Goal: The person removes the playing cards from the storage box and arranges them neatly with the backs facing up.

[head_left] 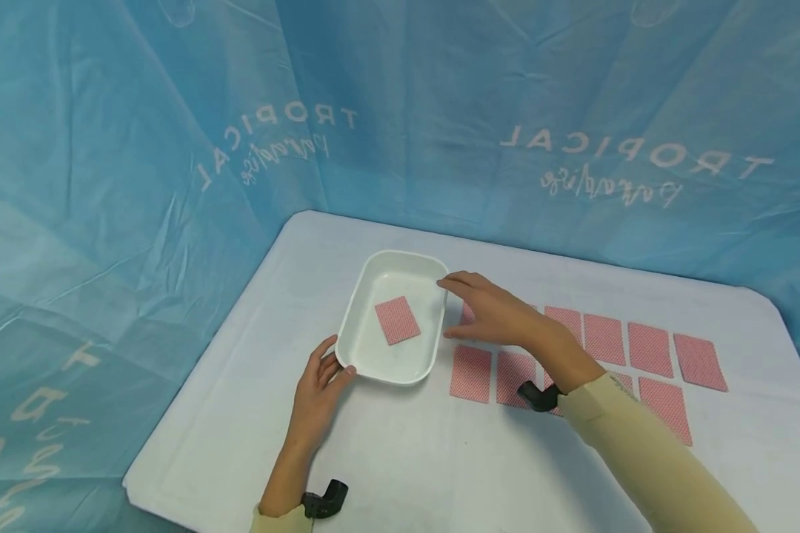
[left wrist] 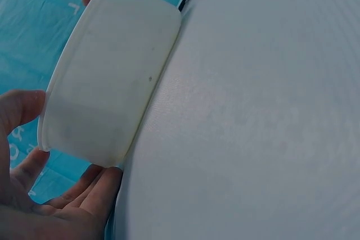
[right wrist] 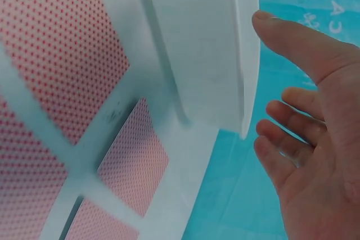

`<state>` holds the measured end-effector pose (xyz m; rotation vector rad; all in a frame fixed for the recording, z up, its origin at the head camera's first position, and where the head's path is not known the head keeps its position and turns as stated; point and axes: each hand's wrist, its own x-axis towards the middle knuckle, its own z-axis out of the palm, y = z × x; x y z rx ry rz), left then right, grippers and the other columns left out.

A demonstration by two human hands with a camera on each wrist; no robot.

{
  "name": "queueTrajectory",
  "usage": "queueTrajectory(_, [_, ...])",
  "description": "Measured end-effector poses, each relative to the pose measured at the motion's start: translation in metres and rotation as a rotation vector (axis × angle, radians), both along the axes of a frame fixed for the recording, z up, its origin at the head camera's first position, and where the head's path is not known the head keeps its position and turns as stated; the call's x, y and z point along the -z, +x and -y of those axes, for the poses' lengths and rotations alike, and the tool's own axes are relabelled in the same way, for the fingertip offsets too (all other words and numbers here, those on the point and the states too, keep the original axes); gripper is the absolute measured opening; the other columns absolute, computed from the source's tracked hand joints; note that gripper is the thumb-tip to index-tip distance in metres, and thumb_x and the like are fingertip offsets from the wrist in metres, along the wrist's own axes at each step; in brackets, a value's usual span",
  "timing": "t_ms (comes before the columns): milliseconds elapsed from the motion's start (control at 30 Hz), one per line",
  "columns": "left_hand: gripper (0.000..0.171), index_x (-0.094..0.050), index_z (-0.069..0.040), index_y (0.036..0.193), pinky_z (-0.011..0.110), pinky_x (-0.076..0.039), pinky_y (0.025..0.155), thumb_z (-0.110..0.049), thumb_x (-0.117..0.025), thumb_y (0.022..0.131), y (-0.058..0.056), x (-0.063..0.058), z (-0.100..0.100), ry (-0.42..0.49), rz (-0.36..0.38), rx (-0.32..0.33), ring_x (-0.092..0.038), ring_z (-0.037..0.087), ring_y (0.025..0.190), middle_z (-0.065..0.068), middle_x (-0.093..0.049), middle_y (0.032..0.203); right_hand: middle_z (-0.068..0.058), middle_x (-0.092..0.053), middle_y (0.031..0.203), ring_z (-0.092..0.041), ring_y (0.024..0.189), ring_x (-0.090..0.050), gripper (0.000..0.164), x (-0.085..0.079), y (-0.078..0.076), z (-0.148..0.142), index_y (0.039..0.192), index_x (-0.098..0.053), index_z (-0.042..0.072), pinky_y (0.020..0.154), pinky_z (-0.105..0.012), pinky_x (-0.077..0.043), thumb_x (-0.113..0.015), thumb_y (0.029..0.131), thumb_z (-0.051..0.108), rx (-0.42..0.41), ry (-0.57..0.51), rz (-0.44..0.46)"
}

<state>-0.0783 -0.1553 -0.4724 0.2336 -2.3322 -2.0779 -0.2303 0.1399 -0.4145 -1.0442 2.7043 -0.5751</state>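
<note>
A white rectangular tray (head_left: 395, 366) with raised sides stands on the table, and one red-patterned playing card (head_left: 397, 321) lies face down inside it. My left hand (head_left: 315, 403) holds the tray's near left corner. In the left wrist view its thumb (left wrist: 25, 108) is at the rim, with the fingers against the side and low by the base. At the tray's right side is my right hand (head_left: 496, 312), its fingers spread around the edge. The right wrist view shows its thumb (right wrist: 292, 40) right at the rim, while the other fingers are loosely bent and hold nothing.
Two rows of face-down cards (head_left: 603, 339) lie right of the tray, partly hidden under my right arm. A white cloth covers the table (head_left: 240, 414). Blue sheets with white lettering (head_left: 533, 66) hang behind it and along its left.
</note>
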Motion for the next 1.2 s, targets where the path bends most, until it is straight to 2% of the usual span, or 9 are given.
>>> queueTrajectory(67, [0.062, -0.034, -0.016, 0.148, 0.041, -0.040, 0.101, -0.016, -0.064, 0.094, 0.000, 0.000, 0.000, 0.003, -0.007, 0.001, -0.046, 0.026, 0.129, 0.014, -0.047, 0.141, 0.002, -0.033, 0.148, -0.018, 0.136, -0.029, 0.084, 0.000, -0.003, 0.007, 0.149, -0.035, 0.018, 0.105, -0.041, -0.035, -0.073, 0.081, 0.049, -0.020, 0.003, 0.003])
queueTrajectory(167, [0.062, -0.037, -0.023, 0.147, 0.042, -0.040, 0.101, -0.023, -0.066, 0.093, -0.003, 0.013, 0.002, 0.011, -0.021, -0.004, -0.047, 0.022, 0.128, 0.009, -0.048, 0.140, 0.001, -0.032, 0.149, -0.018, 0.136, -0.028, 0.084, -0.001, -0.006, 0.014, 0.149, -0.035, 0.017, 0.105, -0.040, -0.035, -0.075, 0.081, 0.047, -0.048, 0.017, 0.013])
queueTrajectory(300, [0.061, -0.038, -0.025, 0.146, 0.040, -0.041, 0.100, -0.024, -0.068, 0.092, -0.004, 0.016, 0.003, 0.019, -0.020, -0.003, -0.048, 0.019, 0.127, 0.006, -0.049, 0.139, 0.000, -0.031, 0.150, -0.019, 0.137, -0.028, 0.085, -0.002, -0.011, 0.020, 0.150, -0.034, 0.017, 0.106, -0.041, -0.034, -0.073, 0.082, 0.049, -0.074, 0.047, 0.016])
queueTrajectory(400, [0.061, -0.036, -0.020, 0.147, 0.038, -0.041, 0.100, -0.019, -0.065, 0.094, -0.002, 0.004, 0.002, 0.009, -0.012, 0.008, -0.047, 0.023, 0.128, 0.010, -0.048, 0.141, 0.000, -0.031, 0.150, -0.020, 0.137, -0.027, 0.086, 0.000, -0.016, 0.024, 0.150, -0.033, 0.019, 0.107, -0.041, -0.033, -0.073, 0.081, 0.051, -0.081, 0.062, 0.009])
queueTrajectory(500, [0.062, -0.035, -0.018, 0.148, 0.038, -0.042, 0.100, -0.018, -0.065, 0.094, -0.002, 0.003, 0.002, 0.000, -0.010, 0.009, -0.046, 0.025, 0.129, 0.012, -0.047, 0.142, -0.001, -0.031, 0.150, -0.020, 0.138, -0.027, 0.087, 0.003, -0.020, 0.031, 0.150, -0.033, 0.018, 0.108, -0.040, -0.032, -0.075, 0.080, 0.048, -0.081, 0.075, 0.017])
queueTrajectory(733, [0.060, -0.039, -0.030, 0.144, 0.036, -0.041, 0.100, -0.024, -0.068, 0.092, -0.006, 0.029, 0.007, 0.013, -0.004, -0.025, -0.048, 0.018, 0.127, 0.005, -0.049, 0.140, -0.003, -0.031, 0.149, -0.019, 0.136, -0.029, 0.089, 0.008, -0.025, 0.054, 0.149, -0.035, 0.016, 0.107, -0.036, -0.033, -0.080, 0.077, 0.041, -0.091, 0.113, 0.072])
queueTrajectory(867, [0.059, -0.041, -0.033, 0.142, 0.035, -0.043, 0.099, -0.030, -0.069, 0.091, -0.007, 0.034, 0.006, 0.002, -0.026, -0.030, -0.049, 0.015, 0.125, 0.001, -0.051, 0.138, -0.005, -0.034, 0.148, -0.020, 0.135, -0.030, 0.088, 0.011, -0.027, 0.062, 0.148, -0.038, 0.014, 0.106, -0.037, -0.034, -0.082, 0.075, 0.037, -0.100, 0.131, 0.076])
queueTrajectory(1067, [0.059, -0.041, -0.034, 0.142, 0.035, -0.043, 0.099, -0.030, -0.069, 0.091, -0.008, 0.032, 0.007, 0.004, -0.022, -0.026, -0.049, 0.013, 0.124, -0.001, -0.051, 0.138, -0.003, -0.035, 0.147, -0.019, 0.135, -0.029, 0.088, 0.020, -0.030, 0.071, 0.147, -0.040, 0.015, 0.106, -0.034, -0.033, -0.084, 0.073, 0.037, -0.099, 0.162, 0.075])
queueTrajectory(1200, [0.059, -0.040, -0.027, 0.145, 0.037, -0.042, 0.100, -0.022, -0.067, 0.093, -0.006, 0.020, 0.006, 0.028, -0.010, -0.013, -0.047, 0.019, 0.127, 0.006, -0.049, 0.140, -0.003, -0.035, 0.148, -0.019, 0.135, -0.030, 0.088, 0.021, -0.032, 0.078, 0.147, -0.040, 0.015, 0.106, -0.033, -0.033, -0.084, 0.074, 0.037, -0.114, 0.174, 0.092])
